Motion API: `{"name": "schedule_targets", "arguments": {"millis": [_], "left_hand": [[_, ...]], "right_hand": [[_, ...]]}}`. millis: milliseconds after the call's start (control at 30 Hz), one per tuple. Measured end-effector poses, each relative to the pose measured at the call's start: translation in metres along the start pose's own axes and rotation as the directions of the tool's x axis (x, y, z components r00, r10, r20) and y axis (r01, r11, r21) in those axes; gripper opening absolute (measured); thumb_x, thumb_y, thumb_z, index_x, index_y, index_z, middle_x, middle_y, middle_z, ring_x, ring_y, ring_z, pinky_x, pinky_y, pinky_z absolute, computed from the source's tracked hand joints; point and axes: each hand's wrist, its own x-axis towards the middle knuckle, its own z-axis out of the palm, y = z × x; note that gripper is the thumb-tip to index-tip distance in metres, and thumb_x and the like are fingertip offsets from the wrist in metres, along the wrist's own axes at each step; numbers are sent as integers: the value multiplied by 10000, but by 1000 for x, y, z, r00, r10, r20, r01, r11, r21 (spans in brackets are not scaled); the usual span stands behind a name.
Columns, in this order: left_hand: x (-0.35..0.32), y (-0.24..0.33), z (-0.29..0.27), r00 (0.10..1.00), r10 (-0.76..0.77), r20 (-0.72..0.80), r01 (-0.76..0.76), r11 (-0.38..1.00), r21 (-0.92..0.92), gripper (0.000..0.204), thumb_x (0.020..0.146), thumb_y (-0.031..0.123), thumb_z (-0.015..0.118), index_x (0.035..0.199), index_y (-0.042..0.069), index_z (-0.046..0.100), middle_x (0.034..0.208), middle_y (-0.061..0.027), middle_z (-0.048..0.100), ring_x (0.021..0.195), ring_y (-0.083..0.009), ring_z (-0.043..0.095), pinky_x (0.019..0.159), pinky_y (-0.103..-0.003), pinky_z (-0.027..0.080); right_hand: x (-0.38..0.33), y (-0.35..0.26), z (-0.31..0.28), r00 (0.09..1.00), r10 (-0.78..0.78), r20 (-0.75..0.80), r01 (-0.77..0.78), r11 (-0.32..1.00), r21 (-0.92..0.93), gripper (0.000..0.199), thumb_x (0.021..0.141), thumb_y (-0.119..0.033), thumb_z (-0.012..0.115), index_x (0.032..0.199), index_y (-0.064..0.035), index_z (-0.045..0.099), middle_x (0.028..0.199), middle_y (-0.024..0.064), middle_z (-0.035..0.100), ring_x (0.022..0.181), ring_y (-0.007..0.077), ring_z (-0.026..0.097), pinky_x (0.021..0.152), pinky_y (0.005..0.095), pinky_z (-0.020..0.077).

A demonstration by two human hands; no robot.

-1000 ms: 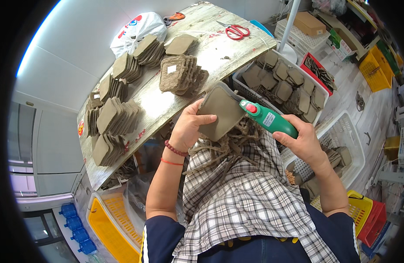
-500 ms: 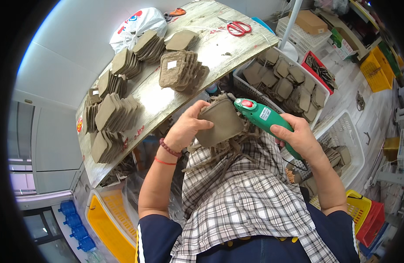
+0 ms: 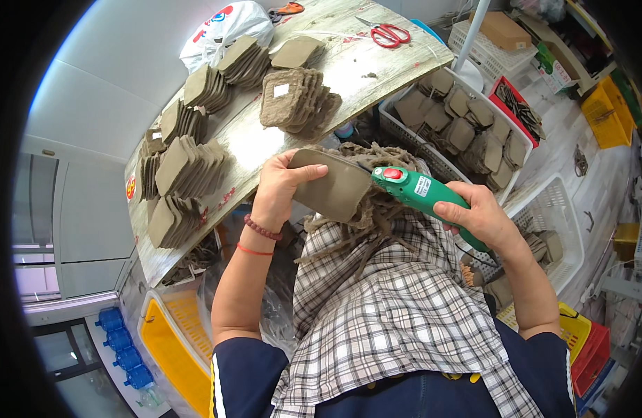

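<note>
My left hand (image 3: pixel 283 184) grips a flat brown-grey fabric pad (image 3: pixel 331 184) with rounded corners, thumb lying on its top face. Closed round a green handheld electric cutter (image 3: pixel 429 194) with a red button is my right hand (image 3: pixel 481 217). The cutter's head meets the pad's right edge; its blade is too small to make out. Below and behind the pad, shaggy offcut strips (image 3: pixel 384 209) lie bunched on the checked apron (image 3: pixel 397 299) over my lap.
Stacks of similar pads (image 3: pixel 189 167) stand on the worn table (image 3: pixel 258 150), with red scissors (image 3: pixel 390 35) and a white plastic bag (image 3: pixel 227 31). White baskets of pads (image 3: pixel 467 125) are at the right, and a yellow crate (image 3: pixel 171 355) is at lower left.
My left hand has moved left and turned the pad, so its long side now slants toward the cutter. The cutter stays nearly in place, still at the pad's edge.
</note>
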Motion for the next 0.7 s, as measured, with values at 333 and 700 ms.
{"name": "schedule_targets", "arguments": {"millis": [333, 700], "left_hand": [[-6, 3, 14, 981, -141, 134, 129, 987, 96, 243, 745, -26, 725, 979, -38, 660, 867, -84, 699, 745, -140, 663, 708, -266, 540], [-19, 12, 12, 937, -221, 271, 150, 954, 258, 338, 719, -13, 743, 1042, -5, 645, 946, -44, 677, 863, -110, 613, 813, -256, 485]], "right_hand": [[6, -7, 17, 999, -50, 10, 50, 998, 44, 353, 856, -331, 699, 943, 6, 635, 630, -6, 551, 547, 55, 487, 505, 234, 394], [30, -22, 33, 981, -96, 166, 80, 991, 103, 340, 866, -323, 688, 960, 0, 635, 726, 12, 583, 603, 76, 536, 548, 231, 446]]}}
